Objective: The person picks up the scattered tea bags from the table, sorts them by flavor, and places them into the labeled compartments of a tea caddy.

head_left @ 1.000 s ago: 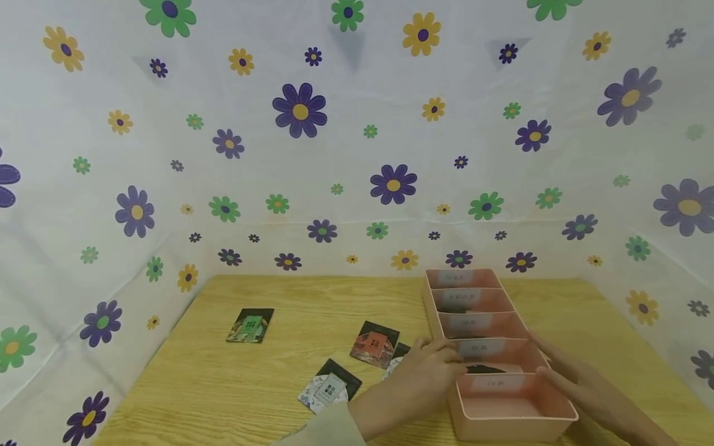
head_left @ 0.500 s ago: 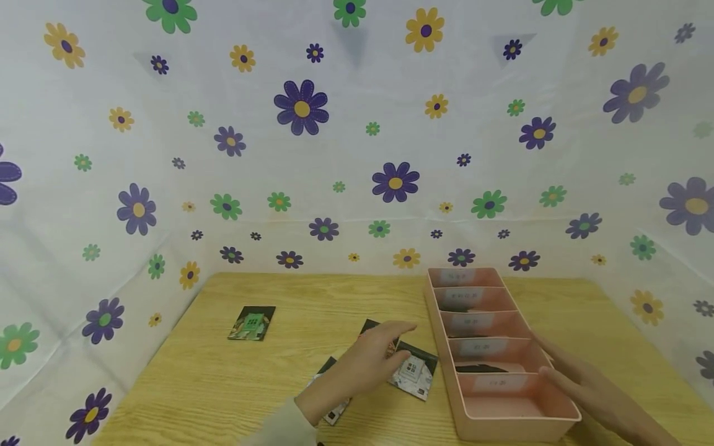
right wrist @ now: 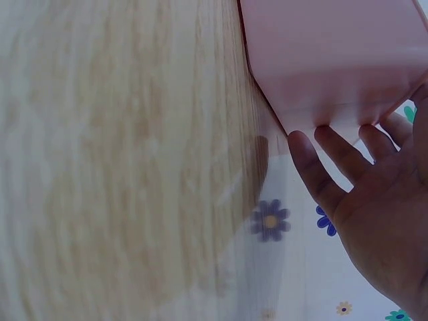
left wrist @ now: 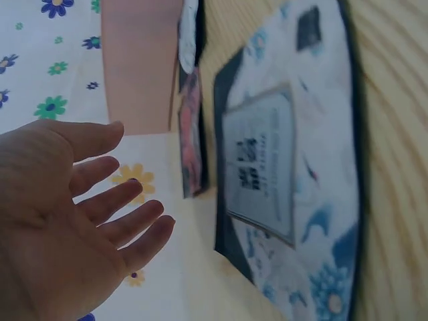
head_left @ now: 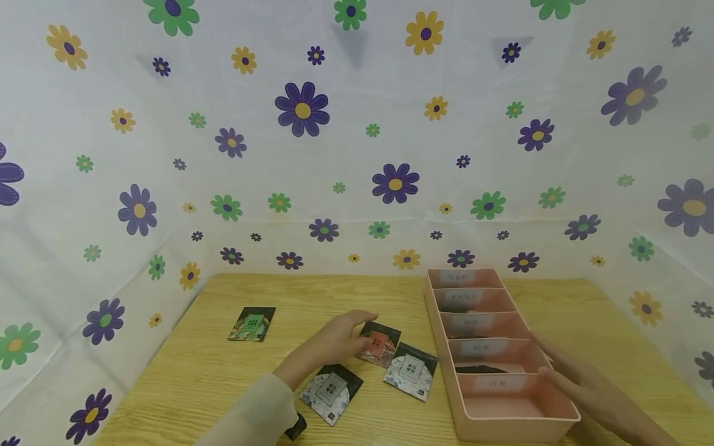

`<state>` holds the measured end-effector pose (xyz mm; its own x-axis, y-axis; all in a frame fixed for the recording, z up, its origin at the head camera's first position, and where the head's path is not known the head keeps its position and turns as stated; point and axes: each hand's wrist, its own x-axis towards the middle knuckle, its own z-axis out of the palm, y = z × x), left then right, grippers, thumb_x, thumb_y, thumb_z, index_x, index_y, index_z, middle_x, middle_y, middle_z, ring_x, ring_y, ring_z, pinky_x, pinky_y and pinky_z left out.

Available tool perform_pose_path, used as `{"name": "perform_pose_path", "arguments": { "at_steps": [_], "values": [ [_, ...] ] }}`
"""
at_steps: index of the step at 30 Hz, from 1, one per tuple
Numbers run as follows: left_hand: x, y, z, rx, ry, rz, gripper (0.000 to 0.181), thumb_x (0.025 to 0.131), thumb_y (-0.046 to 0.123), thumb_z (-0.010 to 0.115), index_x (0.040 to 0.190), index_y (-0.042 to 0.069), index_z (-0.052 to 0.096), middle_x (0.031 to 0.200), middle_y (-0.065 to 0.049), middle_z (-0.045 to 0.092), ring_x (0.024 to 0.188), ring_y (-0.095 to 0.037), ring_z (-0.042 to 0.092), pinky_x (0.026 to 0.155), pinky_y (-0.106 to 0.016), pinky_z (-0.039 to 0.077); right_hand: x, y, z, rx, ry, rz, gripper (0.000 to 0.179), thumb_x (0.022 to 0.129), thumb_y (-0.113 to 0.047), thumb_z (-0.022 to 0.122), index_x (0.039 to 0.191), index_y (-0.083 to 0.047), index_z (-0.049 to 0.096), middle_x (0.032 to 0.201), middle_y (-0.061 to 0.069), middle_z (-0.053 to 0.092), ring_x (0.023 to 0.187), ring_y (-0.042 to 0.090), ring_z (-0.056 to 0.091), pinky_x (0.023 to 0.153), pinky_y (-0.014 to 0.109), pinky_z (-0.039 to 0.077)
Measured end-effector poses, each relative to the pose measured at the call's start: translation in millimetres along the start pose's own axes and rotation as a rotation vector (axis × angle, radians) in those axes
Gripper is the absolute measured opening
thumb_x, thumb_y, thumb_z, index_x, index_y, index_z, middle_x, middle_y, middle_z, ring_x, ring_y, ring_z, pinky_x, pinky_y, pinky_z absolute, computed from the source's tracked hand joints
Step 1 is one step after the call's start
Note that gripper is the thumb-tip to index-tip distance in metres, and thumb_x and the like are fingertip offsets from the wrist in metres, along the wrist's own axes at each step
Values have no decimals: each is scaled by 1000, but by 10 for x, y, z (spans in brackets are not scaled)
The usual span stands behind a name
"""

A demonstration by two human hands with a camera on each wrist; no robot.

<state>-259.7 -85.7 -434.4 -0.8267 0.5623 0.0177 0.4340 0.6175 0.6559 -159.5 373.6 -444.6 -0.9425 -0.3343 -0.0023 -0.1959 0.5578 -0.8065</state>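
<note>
My left hand [head_left: 333,339] is over the table, fingers spread and relaxed, holding nothing. Its fingertips are at the near-left edge of a flat black packet with a red label [head_left: 377,344]; whether they touch it I cannot tell. Two white-and-black packets with grey labels lie close by, one packet [head_left: 331,393] below the wrist and the other packet [head_left: 411,370] beside the box. My right hand [head_left: 586,384] rests against the right side of a long pink divided box [head_left: 515,428], thumb at the rim. In the right wrist view, its nearly straight fingers [right wrist: 341,154] touch the box's wall.
A green-labelled packet [head_left: 251,324] lies at the table's far left. Each box compartment carries a paper label, and dark packets [head_left: 482,368] show in some. A small dark object [head_left: 296,427] sits by the left sleeve. Flower-printed cloth [head_left: 357,148] surrounds the wooden table [head_left: 184,384].
My left hand has left the box and moved leftward across the packets, uncovering the white packet beside the box. The right hand stays against the box.
</note>
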Motion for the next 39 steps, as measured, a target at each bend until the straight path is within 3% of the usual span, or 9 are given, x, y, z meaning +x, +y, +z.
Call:
{"name": "perform_pose_path", "arguments": {
  "at_steps": [2, 8, 12, 15, 17, 23, 26, 31, 39],
  "values": [
    [40, -53, 27, 27, -23, 2, 52, 102, 14, 68, 151, 4, 51, 154, -13, 50, 142, -32, 46, 112, -49, 42, -4, 0, 1, -9, 3, 4, 58, 114, -20, 40, 167, -24, 18, 162, 25, 28, 127, -18, 34, 90, 22, 49],
    [139, -119, 96, 197, -103, 67, 55, 100, 17, 70, 151, 6, 52, 157, -14, 46, 143, -30, 46, 112, -43, 43, -14, -23, 18, -62, 29, -16, 58, 113, -19, 42, 167, -21, 21, 159, 23, 35, 129, -12, 38, 91, 24, 50],
    [167, -88, 107, 361, -146, 82, 53, 99, 25, 72, 148, 11, 57, 158, -13, 45, 145, -33, 42, 116, -49, 39, -6, -33, 2, -84, 23, 27, 58, 114, -24, 41, 167, -22, 19, 162, 22, 34, 127, -16, 35, 97, 38, 50],
    [166, -54, 117, 430, -168, 49, 54, 98, 31, 73, 148, 15, 59, 159, -11, 45, 146, -33, 40, 115, -55, 38, -4, -24, -4, -88, 24, 24, 57, 114, -24, 41, 167, -23, 20, 163, 22, 32, 127, -19, 31, 97, 34, 48],
    [164, -37, 128, 468, -167, 22, 54, 99, 35, 72, 149, 17, 58, 159, -10, 45, 146, -32, 40, 114, -58, 37, -9, -6, 1, -116, 46, -19, 57, 113, -20, 43, 167, -22, 22, 161, 21, 35, 129, -18, 31, 93, 21, 45],
    [216, -42, 158, 575, -100, -45, 56, 99, 45, 69, 143, 11, 63, 151, -12, 54, 140, -32, 49, 112, -48, 43, -22, 31, 32, -114, 86, -91, 59, 111, -14, 46, 166, -22, 26, 159, 19, 37, 130, -20, 29, 94, 11, 39],
    [252, -58, 152, 601, -64, -87, 56, 98, 45, 70, 137, 5, 66, 146, -15, 58, 137, -32, 51, 110, -44, 45, -26, 45, 32, -108, 84, -104, 58, 111, -12, 45, 166, -21, 26, 159, 5, 36, 131, -19, 29, 94, 12, 39],
    [289, -103, 123, 630, 30, -188, 50, 98, 44, 70, 116, -3, 71, 127, -20, 63, 121, -35, 59, 94, -45, 57, -18, 51, 32, -117, 90, -101, 58, 111, -13, 47, 165, -22, 28, 153, -21, 34, 131, -17, 31, 94, 14, 42],
    [295, -169, 67, 650, 179, -329, 59, 90, 55, 74, 103, -2, 71, 108, -19, 62, 97, -33, 63, 77, -45, 59, -17, 55, 28, -143, 103, -107, 58, 111, -13, 48, 165, -20, 29, 151, -29, 32, 131, -17, 31, 93, 15, 43]
  ]
}}
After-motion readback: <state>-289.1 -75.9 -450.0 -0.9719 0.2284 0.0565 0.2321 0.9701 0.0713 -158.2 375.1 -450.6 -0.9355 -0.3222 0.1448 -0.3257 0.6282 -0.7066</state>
